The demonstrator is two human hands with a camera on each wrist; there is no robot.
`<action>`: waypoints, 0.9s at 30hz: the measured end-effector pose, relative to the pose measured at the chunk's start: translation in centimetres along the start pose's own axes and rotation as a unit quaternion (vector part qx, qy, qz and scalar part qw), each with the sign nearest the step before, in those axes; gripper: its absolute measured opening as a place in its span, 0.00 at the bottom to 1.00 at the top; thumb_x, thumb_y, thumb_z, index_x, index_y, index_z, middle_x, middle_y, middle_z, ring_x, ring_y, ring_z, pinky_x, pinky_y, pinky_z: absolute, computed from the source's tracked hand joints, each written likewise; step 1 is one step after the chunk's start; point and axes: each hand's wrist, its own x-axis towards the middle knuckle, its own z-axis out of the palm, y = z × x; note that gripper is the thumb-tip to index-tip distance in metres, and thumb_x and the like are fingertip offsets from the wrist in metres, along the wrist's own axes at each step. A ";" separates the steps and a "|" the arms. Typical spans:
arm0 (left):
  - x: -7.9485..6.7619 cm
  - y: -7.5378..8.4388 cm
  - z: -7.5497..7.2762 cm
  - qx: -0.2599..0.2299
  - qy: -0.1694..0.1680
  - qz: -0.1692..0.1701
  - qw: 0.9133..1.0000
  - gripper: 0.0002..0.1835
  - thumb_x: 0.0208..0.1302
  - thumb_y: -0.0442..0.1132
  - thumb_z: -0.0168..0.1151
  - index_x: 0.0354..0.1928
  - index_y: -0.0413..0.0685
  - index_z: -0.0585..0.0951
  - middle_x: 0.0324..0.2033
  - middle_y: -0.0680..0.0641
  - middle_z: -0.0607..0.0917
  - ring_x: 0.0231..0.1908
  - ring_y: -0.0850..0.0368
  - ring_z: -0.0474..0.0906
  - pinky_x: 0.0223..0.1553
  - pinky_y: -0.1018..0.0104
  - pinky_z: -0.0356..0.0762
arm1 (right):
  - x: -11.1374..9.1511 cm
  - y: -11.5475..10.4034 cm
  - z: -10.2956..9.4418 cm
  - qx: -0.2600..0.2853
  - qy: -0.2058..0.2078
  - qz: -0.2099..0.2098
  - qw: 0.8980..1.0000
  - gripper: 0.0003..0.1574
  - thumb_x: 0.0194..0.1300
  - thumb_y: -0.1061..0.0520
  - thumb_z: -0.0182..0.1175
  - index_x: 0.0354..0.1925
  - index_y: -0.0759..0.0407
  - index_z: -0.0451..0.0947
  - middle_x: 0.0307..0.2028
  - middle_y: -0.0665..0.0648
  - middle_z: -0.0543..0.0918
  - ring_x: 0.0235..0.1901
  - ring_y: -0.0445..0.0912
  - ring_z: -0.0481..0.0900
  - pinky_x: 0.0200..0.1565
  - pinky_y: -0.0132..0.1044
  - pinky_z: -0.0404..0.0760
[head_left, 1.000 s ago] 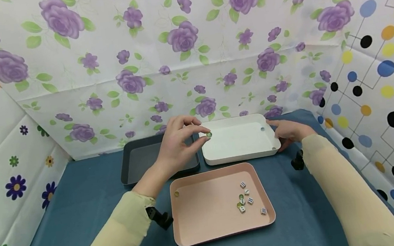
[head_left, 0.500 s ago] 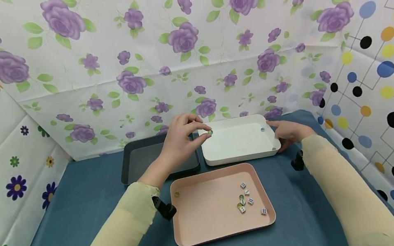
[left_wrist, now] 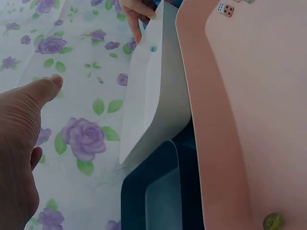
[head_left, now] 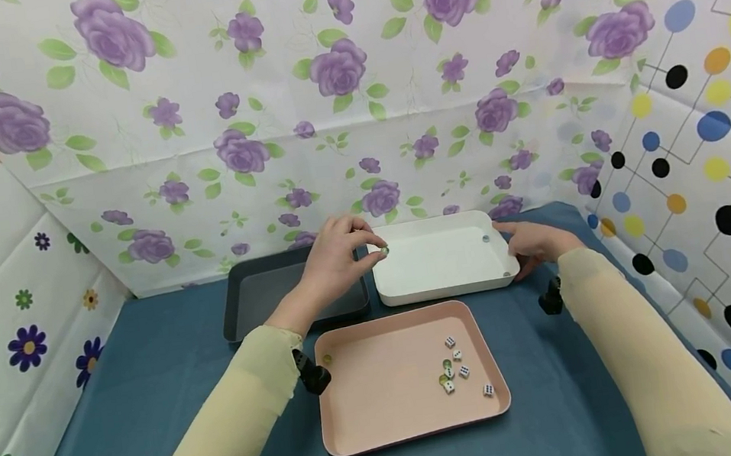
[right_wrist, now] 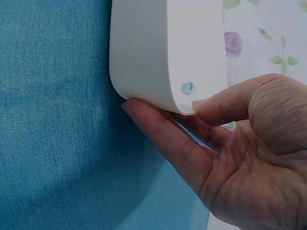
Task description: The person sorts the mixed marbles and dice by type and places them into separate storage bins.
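Note:
My left hand [head_left: 335, 263] pinches a small green marble [head_left: 385, 251] between thumb and fingertips, over the left end of the white tray [head_left: 435, 257]. In the left wrist view the thumb of the left hand [left_wrist: 21, 129] shows, while the marble is hidden. At the tray's right end, my right hand [head_left: 537, 242] grips the wall, thumb on the rim and fingers against the outside, as the right wrist view shows. Two marbles lie inside the white tray near that end: a bluish clear one [head_left: 485, 238] and another close to the front corner [head_left: 506, 274].
In front stands a pink tray [head_left: 387, 394] with several white dice [head_left: 464, 371] and green marbles [head_left: 447, 363] toward its right, plus a yellowish marble [head_left: 327, 358] at its back left corner. A dark grey tray [head_left: 257, 296] sits left of the white one. Patterned cloth walls surround the blue table.
The left forearm has swung forward and to the right, while the pinched marble rose slightly, then dropped back beside the white tray's left end. The right hand keeps its grip in place.

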 end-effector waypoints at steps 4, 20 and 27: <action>-0.1 -0.5 0.5 0.011 -0.021 -0.015 1.000 0.07 0.68 0.49 0.70 0.44 0.62 0.90 0.52 0.52 0.76 0.52 0.50 0.69 0.57 0.52 0.68 | 0.0 0.0 0.0 -0.003 0.001 0.000 1.000 0.55 0.72 0.72 0.44 0.83 0.45 0.29 0.78 0.74 0.37 0.43 0.61 0.84 0.43 0.53 0.86; -0.4 -1.1 2.9 0.059 -0.127 -0.041 0.989 0.08 0.69 0.52 0.69 0.47 0.66 0.90 0.52 0.54 0.77 0.57 0.50 0.67 0.62 0.49 0.66 | 0.1 0.0 0.1 -0.008 0.003 0.002 1.000 0.55 0.72 0.72 0.44 0.83 0.44 0.29 0.78 0.74 0.38 0.42 0.60 0.84 0.43 0.53 0.86; -0.5 -1.1 3.4 0.067 -0.134 -0.037 0.988 0.08 0.68 0.53 0.69 0.46 0.67 0.90 0.53 0.53 0.77 0.57 0.49 0.68 0.62 0.49 0.67 | 0.0 0.0 0.0 -0.003 0.000 0.003 1.000 0.55 0.72 0.72 0.44 0.82 0.44 0.29 0.78 0.75 0.39 0.44 0.62 0.83 0.43 0.53 0.86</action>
